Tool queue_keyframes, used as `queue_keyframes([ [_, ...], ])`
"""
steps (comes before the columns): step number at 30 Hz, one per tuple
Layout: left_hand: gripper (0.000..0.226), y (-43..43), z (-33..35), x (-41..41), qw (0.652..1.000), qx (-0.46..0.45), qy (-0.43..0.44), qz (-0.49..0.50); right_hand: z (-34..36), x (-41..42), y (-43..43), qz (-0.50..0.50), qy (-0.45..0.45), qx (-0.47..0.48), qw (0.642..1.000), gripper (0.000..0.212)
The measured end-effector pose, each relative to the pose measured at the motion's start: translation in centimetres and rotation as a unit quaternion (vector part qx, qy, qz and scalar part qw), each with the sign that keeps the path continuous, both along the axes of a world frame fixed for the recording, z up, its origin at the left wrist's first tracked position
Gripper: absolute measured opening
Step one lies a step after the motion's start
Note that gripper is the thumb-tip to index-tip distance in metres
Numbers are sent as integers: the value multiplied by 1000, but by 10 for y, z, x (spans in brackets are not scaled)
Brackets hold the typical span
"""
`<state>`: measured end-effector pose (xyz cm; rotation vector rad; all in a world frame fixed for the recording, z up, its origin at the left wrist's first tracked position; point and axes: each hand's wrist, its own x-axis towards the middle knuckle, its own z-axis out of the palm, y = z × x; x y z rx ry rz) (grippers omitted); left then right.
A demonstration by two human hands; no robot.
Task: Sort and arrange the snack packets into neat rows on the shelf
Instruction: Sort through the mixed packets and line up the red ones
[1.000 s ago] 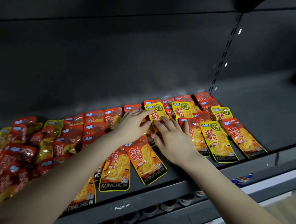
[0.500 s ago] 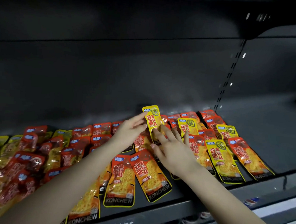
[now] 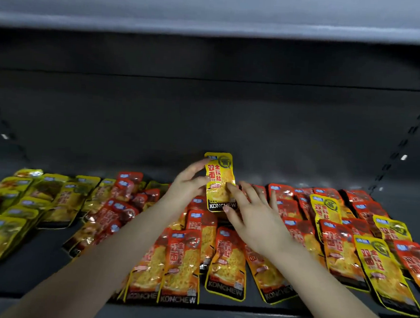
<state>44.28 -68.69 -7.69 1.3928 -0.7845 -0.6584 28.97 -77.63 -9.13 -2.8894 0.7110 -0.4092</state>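
Observation:
A yellow snack packet point(image 3: 219, 182) is lifted upright above the pile at mid-shelf. My left hand point(image 3: 188, 189) grips its left edge between thumb and fingers. Beside it, my right hand point(image 3: 252, 216) has its fingers spread, and the fingertips touch the packet's lower right edge. Red packets point(image 3: 184, 259) lie overlapping under and in front of both hands. To the right, red and yellow packets point(image 3: 373, 259) are mixed. A group of yellow packets point(image 3: 8, 219) covers the left end of the shelf.
The dark shelf point(image 3: 42, 266) has a bare strip along its front left. Its back wall point(image 3: 206, 123) is dark, and another shelf point(image 3: 214, 15) hangs overhead. A slotted upright point(image 3: 403, 152) stands at the back right.
The yellow packet has risen off the pile and now stands upright in my left hand. My right hand's fingers came up against its lower edge. The camera view shifted left and nearer.

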Motion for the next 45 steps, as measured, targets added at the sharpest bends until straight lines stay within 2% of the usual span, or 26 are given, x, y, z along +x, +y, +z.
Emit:
queue_keyframes([
  [2,41,18,3,7,1000,-8,-3,19,3,13,12,23,-5,2,1000,71],
  [5,41,44,2,19,998,-17,-3,53,4,33,33,67,-7,40,997,59],
  [9,44,79,1,38,993,-19,0,114,8,55,65,115,-12,69,991,59],
  [12,51,109,0,53,989,9,-41,145,9,72,87,140,-14,58,988,59],
  [20,57,192,-6,91,977,63,-113,168,-4,130,154,182,-19,36,982,82],
  [25,61,224,-12,106,970,118,-161,142,-7,147,185,190,5,73,979,61],
  [31,72,242,-16,124,916,213,-320,111,-9,162,211,170,-20,92,981,61],
  [40,84,266,-22,153,874,277,-396,61,-16,182,246,131,4,101,986,63],
  [45,90,274,-25,163,806,340,-482,51,-23,190,256,95,36,64,993,63],
])
